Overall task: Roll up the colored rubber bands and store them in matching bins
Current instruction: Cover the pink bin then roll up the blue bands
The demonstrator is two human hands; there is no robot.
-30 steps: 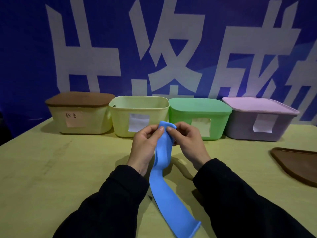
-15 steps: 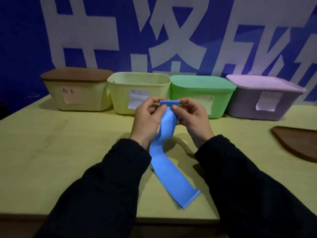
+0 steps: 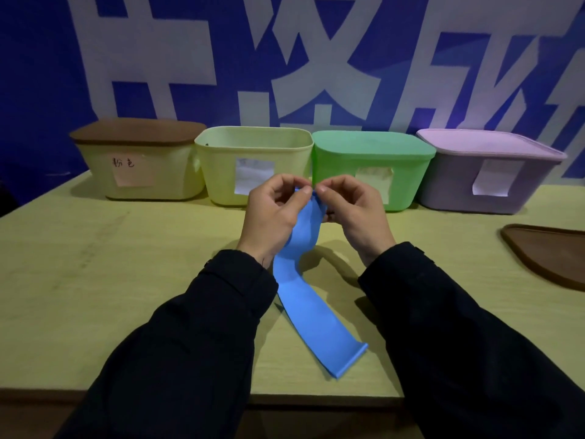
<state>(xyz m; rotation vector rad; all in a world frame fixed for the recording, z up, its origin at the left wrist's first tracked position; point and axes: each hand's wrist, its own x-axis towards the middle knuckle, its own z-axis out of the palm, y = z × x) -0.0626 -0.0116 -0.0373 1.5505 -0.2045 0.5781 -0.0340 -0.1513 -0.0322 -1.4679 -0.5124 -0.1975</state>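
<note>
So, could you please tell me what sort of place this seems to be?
Probably a staged sorting station indoors, not a home: a plain table carries a row of paper-labelled bins before a blue banner with large white characters, while both hands pinch a blue band.

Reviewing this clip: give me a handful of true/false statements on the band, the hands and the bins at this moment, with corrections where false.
1. Both hands pinch the top end of the blue band. True: the left hand and right hand meet there.
2. All four bins are lidded. False: the pale yellow bin second from the left is open.
3. The band's lower end rests on the table. True.
4. The green bin stands at the far right. False: the purple bin does.
5. A loose brown lid lies on the table at the right. True.
</note>
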